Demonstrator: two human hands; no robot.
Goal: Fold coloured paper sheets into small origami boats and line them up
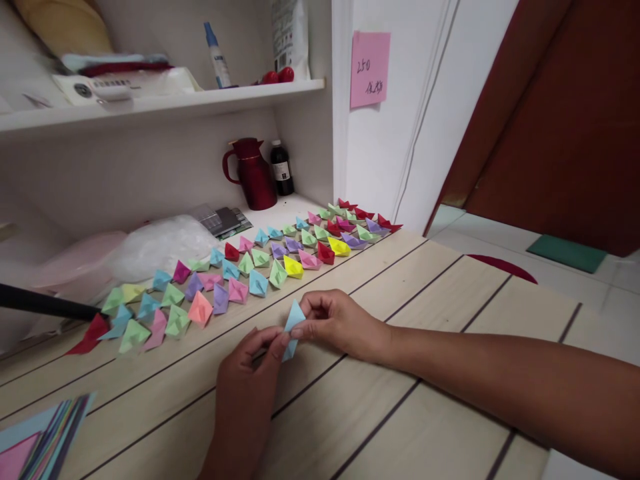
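A small folded light blue paper piece (293, 327) is pinched between both my hands just above the wooden table (430, 413). My left hand (247, 380) grips its lower end with thumb and fingers closed. My right hand (333, 320) pinches its upper right side, fingers curled. Just beyond my hands, several finished folded paper shapes (235, 280) in many colours lie in rows along the table's far edge.
A stack of coloured paper sheets (43, 440) lies at the near left corner. A black rod (45, 303) pokes in from the left. Behind stand a red jug (253, 173), a dark bottle (281, 168), a plastic bag (160, 247) and shelves. A pink note (369, 69) hangs on the wall.
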